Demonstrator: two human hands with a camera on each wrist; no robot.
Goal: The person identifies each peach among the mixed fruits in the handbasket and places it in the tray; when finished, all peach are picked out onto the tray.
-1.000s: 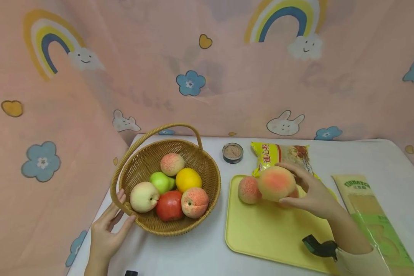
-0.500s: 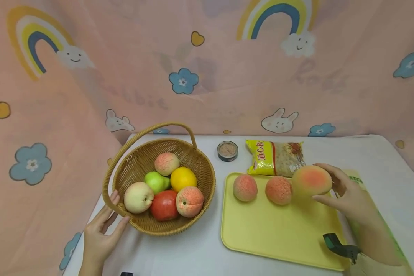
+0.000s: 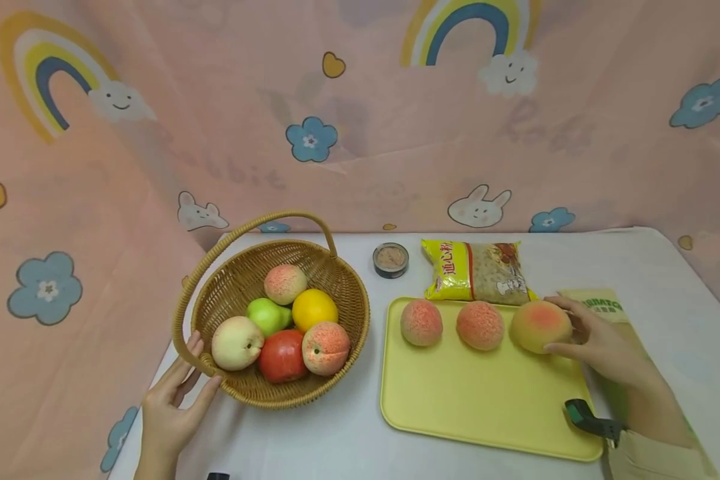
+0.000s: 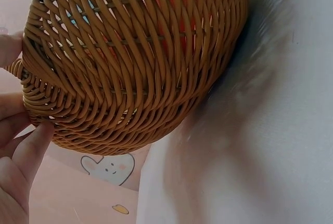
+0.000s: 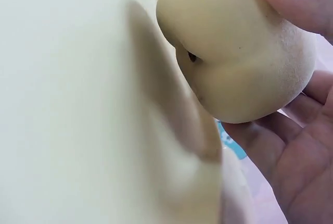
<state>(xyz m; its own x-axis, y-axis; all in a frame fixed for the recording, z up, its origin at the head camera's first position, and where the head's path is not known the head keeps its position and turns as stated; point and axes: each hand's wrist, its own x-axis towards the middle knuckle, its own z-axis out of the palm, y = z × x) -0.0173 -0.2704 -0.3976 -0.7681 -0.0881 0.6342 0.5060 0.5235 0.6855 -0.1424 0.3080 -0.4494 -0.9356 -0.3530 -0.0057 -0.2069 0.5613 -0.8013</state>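
Observation:
My right hand (image 3: 600, 343) holds a yellow peach with a pink blush (image 3: 541, 327), thumb on one side and fingers on the other. The peach is low over the upper right of a yellow tray (image 3: 486, 407); its pale side and stem hollow face the right wrist view. Two redder peaches, one on the left (image 3: 421, 323) and one in the middle (image 3: 481, 326), sit in line with it on the tray. My left hand (image 3: 171, 407) grips the rim of a wicker basket (image 4: 135, 67) by the foot of its handle.
The basket bears a pale peach (image 3: 237, 343), a red fruit (image 3: 283, 357), a green pear (image 3: 268, 317), a yellow fruit (image 3: 315, 310) and two pinkish peaches. Behind the tray lie a pasta bag (image 3: 480, 272) and a round tin (image 3: 391, 259); a flat green packet (image 3: 618, 327) is at right.
My right hand has carried the yellow peach right, past the two redder peaches, then lowered it to the tray's upper right. The left hand stays at the basket rim; the head view shifts slightly.

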